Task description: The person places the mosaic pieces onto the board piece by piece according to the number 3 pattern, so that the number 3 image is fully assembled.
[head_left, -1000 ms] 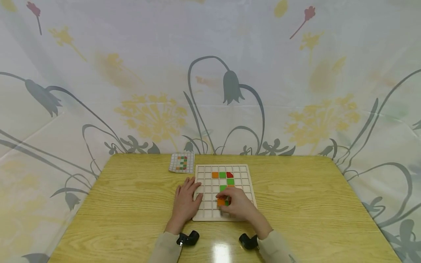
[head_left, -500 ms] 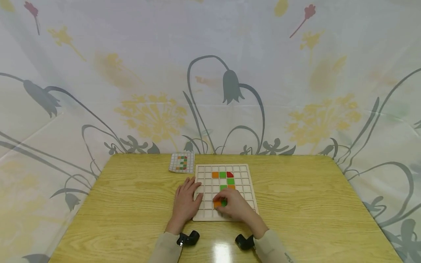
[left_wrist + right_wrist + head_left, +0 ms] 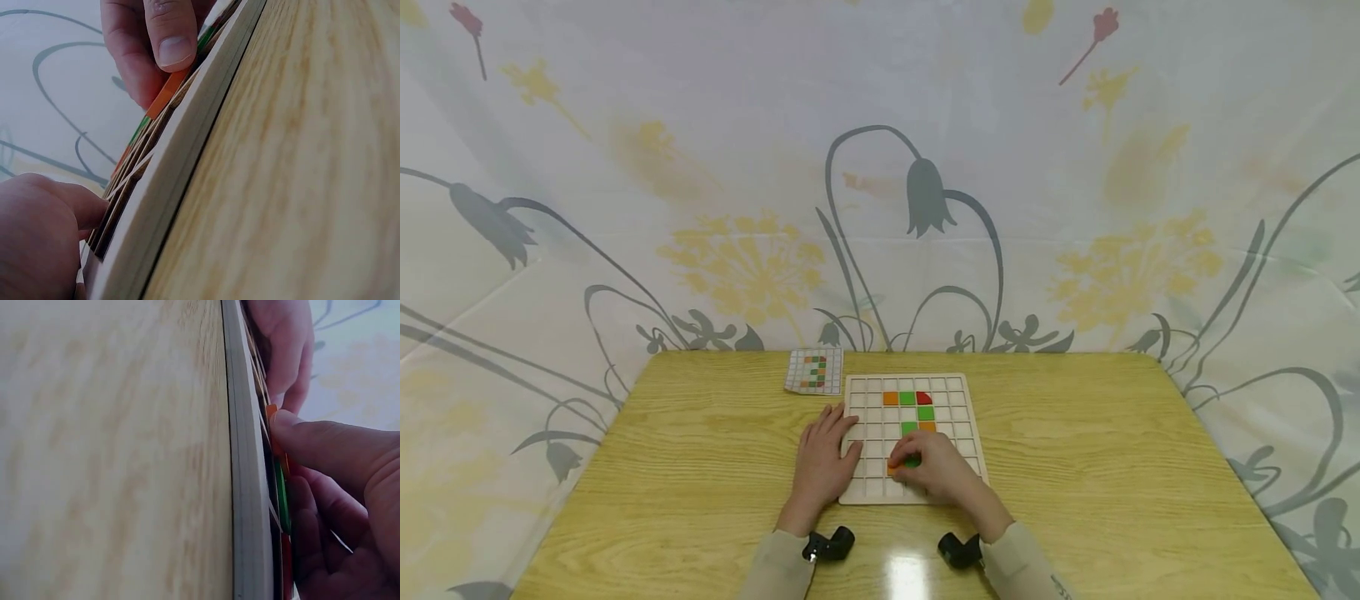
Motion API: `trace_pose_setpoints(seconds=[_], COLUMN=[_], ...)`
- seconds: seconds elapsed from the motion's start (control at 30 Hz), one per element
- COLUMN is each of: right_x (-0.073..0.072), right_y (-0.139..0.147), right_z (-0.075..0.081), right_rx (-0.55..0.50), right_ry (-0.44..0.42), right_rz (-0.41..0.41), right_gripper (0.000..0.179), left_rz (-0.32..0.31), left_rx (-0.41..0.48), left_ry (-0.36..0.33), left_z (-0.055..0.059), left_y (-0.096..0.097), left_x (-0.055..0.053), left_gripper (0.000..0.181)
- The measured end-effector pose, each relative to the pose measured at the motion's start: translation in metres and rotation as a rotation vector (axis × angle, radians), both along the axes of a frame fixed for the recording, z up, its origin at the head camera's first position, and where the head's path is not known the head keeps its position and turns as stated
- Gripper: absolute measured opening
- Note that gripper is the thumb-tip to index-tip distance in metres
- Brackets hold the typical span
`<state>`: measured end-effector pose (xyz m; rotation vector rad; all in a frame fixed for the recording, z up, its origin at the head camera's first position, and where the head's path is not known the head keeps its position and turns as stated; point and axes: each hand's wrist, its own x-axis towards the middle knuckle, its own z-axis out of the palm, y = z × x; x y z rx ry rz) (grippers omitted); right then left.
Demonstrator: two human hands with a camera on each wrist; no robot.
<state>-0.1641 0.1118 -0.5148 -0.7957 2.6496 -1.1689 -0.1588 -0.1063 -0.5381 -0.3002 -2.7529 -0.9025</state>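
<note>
My right hand (image 3: 934, 462) pinches an orange square tile (image 3: 164, 97) between thumb and fingers, low over the near part of the wooden grid board (image 3: 880, 498). Beside that tile a green tile (image 3: 283, 497) sits partly under the hand, and a red tile (image 3: 287, 565) shows further along in the right wrist view. My left hand (image 3: 826, 454) rests at the board's left edge, its fingers extended and the thumb on the grid. Further up the board lie an orange tile (image 3: 891, 399), a green tile (image 3: 907, 399) and a red tile with one rounded corner (image 3: 924, 398).
Below that row are two more green tiles, one on the right (image 3: 926, 413), one lower (image 3: 909, 427), and another orange tile (image 3: 928, 426). A paper card (image 3: 794, 377) printed with a coloured grid pattern lies behind the left hand. A patterned curtain (image 3: 760, 167) hangs behind the table (image 3: 1097, 442).
My right hand has shifted slightly left and toward me with the orange tile, then stayed nearly in place over that square. The left hand has not moved.
</note>
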Motion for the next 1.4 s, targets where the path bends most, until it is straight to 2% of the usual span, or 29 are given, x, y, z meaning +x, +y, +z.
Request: trace_pose_setpoints(seconds=[0.37,0.97,1.13,1.4], right_x=[-0.0036,-0.0042,-0.0031,-0.0008], right_y=[-0.0049,-0.0076,-0.0070,-0.0035], right_z=[0.0044,0.0029,0.0029,0.0057], right_rx=[0.028,0.050,0.032,-0.029], right_ry=[0.004,0.014,-0.005,-0.018], right_rz=[0.016,-0.020,-0.028,-0.049], right_gripper=[0.007,0.008,0.008,0.011], left_rz=[0.004,0.000,0.004,0.007], left_rx=[-0.002,-0.017,-0.008,0.015], left_ry=[-0.015,-0.021,-0.035,-0.020], left_z=[-0.0004,0.0017,0.0021,0.0000], left_y=[-0.0015,0.0011,0.0008,0.0010], left_x=[-0.0013,-0.0034,-0.0025,-0.0045], left_gripper=[0.036,0.036,0.037,0.038])
